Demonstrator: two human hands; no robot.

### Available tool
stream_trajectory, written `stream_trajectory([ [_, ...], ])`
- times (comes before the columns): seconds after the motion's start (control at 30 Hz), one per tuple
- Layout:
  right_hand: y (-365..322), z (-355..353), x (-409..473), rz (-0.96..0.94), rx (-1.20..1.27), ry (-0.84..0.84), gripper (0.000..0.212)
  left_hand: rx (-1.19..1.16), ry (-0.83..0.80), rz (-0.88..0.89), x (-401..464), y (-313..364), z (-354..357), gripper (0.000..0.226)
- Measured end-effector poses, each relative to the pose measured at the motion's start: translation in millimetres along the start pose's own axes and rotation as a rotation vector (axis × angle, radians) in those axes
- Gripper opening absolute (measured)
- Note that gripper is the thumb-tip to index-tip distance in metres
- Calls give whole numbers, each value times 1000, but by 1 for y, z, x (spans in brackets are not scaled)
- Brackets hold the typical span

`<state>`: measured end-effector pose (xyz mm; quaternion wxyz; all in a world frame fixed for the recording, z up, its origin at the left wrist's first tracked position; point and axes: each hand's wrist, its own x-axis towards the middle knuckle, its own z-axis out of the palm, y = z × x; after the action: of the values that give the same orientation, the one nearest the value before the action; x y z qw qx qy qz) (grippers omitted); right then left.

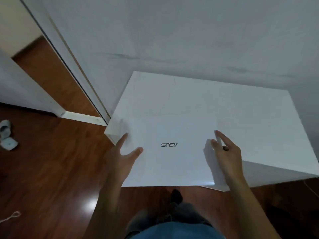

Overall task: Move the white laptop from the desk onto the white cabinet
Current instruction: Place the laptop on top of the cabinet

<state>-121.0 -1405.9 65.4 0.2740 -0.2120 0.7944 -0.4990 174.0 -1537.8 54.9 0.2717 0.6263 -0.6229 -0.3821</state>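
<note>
The white laptop [172,128] lies closed and flat on top of the white cabinet [255,118], its logo upside down to me. Its near edge sticks out past the cabinet's front edge. My left hand [123,157] is at the laptop's left edge with fingers spread, thumb and forefinger touching the lid. My right hand [226,152] rests at the laptop's right edge, forefinger stretched out on the lid and the other fingers loosely bent. Neither hand closes around the laptop.
The cabinet stands against a grey-white wall [189,31]. A white door frame [74,69] and a doorway lie to the left. On the red-brown wooden floor [51,169] at far left are pale slippers [6,133] and a piece of string [12,216].
</note>
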Motion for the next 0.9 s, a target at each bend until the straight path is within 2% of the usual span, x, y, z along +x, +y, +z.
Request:
stream_trajectory([
  [0.17, -27, 39, 52, 51, -44, 22, 43, -12, -23, -54, 77, 20, 9, 77],
  [0.43, -41, 90, 87, 127, -16, 156, 32, 67, -118, 16, 175, 35, 15, 74],
  [0.57, -47, 99, 103, 168, -33, 206, 36, 72, -165, 21, 199, 45, 19, 74],
  [0.9, -63, 94, 137, 190, -87, 231, 42, 43, -112, 40, 219, 73, 42, 64],
])
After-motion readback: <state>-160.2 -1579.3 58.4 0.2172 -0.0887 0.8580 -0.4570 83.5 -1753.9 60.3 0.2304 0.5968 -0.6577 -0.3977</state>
